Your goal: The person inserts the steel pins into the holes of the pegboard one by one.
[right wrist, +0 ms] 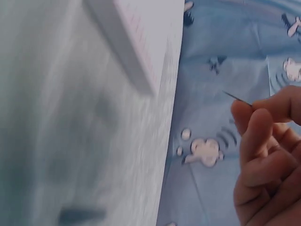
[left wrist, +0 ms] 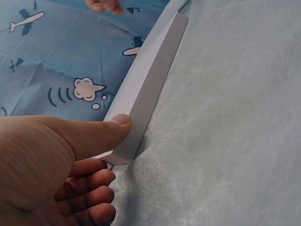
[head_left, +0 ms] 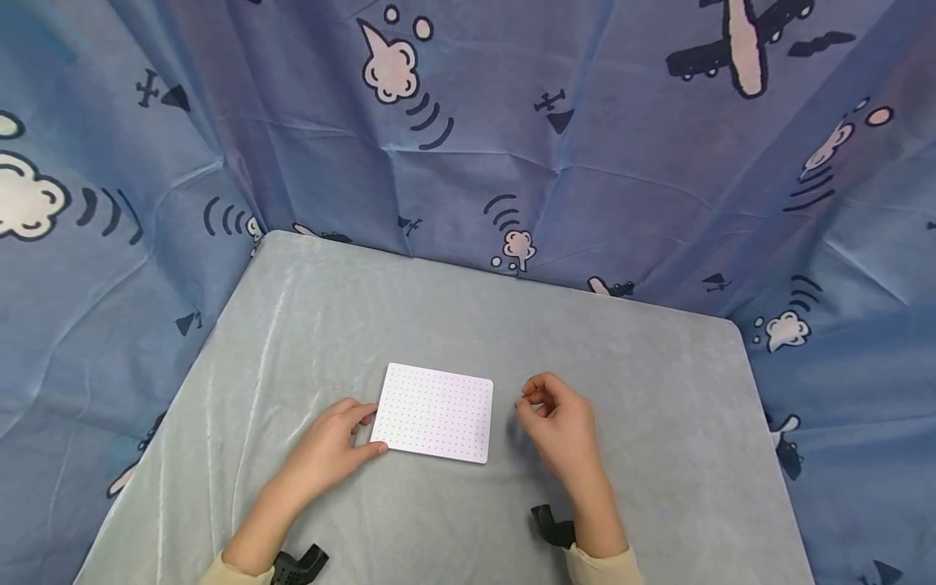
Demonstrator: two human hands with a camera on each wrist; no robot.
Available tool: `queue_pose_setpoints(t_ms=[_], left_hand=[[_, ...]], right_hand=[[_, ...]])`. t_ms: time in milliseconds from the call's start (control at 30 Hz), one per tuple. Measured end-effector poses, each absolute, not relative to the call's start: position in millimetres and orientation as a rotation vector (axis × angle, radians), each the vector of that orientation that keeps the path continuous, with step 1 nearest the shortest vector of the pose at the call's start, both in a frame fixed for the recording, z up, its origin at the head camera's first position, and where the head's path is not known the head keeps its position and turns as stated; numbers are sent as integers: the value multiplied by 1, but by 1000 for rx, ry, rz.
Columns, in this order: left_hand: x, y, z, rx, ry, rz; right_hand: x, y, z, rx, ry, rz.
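Note:
A white rectangular slab [head_left: 433,413] with rows of small dots on top lies flat on the cloth-covered table. My left hand [head_left: 329,448] holds it at the near left corner, thumb on the near edge and forefinger at the left edge. In the left wrist view, the thumb [left wrist: 120,123] presses the slab's thick side [left wrist: 153,84]. To the right of the slab and apart from it, my right hand [head_left: 561,426] pinches a thin, dark, needle-like pin [right wrist: 236,98] between thumb and forefinger. Its point sticks out past the fingertips.
Pale grey-green plush cloth [head_left: 409,309] covers the table. Blue curtains [head_left: 468,122] printed with planes and clouds hang behind it and at both sides. Black devices [head_left: 553,528] are strapped at the wrists, by the cream sleeves [head_left: 603,566].

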State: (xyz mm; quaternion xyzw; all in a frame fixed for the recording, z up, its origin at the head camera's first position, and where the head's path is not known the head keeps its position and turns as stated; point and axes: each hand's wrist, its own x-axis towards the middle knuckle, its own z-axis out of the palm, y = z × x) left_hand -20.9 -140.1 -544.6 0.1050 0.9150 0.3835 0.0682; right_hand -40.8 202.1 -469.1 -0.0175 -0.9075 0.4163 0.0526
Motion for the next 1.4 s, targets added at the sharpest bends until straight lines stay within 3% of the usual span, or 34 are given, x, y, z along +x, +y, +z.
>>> queue_pose_setpoints(t_ms=[567, 1400], left_hand=[[-20, -141, -544, 284, 2737, 1137], [-21, -144, -550, 314, 2784, 1155]], right_hand=[[-45, 139, -503, 468, -2657, 1340], [-47, 119, -521, 630, -2720, 909]])
